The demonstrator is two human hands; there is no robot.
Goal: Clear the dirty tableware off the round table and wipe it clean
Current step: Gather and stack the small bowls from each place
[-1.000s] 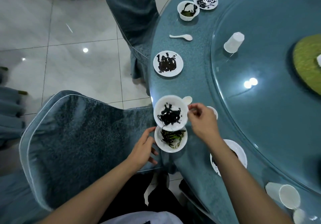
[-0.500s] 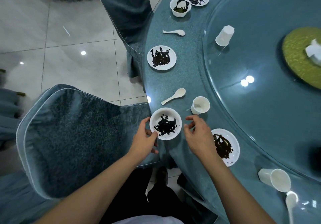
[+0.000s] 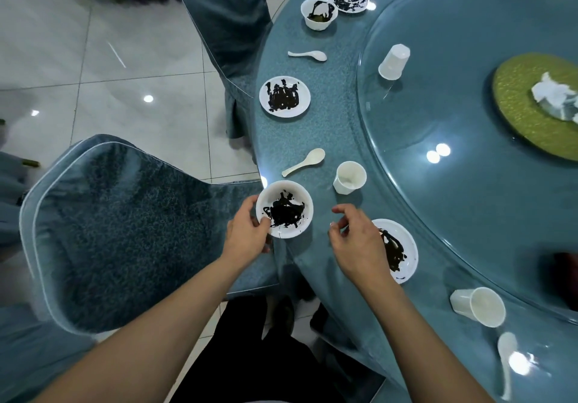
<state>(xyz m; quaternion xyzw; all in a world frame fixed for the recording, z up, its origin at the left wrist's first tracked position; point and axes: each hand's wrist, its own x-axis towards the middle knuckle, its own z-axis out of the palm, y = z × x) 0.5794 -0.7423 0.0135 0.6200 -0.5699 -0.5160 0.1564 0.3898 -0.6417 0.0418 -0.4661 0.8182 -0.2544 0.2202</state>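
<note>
Pale glossy floor tiles (image 3: 93,68) fill the upper left of the head view, and a round table (image 3: 328,127) in blue-green cloth curves across the right, carrying a glass turntable (image 3: 469,183). Two chairs in matching blue covers stand at the table edge: one (image 3: 125,230) directly left of the hands, one (image 3: 225,21) farther up.

Left hand (image 3: 247,233): forearm extended from the lower left, fingers curled round the left rim of a white bowl (image 3: 284,208) smeared with dark residue, thumb on the rim near the bottom. The bowl sits at the table edge.

Right hand (image 3: 359,240): forearm extended from the lower right, hand hovering over the cloth just right of the bowl, apart from it. Fingers loosely curled, thumb and forefinger parted, holding nothing. It partly covers a soiled white plate (image 3: 403,246).

Above the bowl lie a white spoon (image 3: 303,161) and an upright paper cup (image 3: 348,177). Farther up lies a second soiled plate (image 3: 284,96). A tipped cup (image 3: 478,305) lies at the lower right. An inverted cup (image 3: 394,61) stands on the turntable beside a green mat (image 3: 525,102).
</note>
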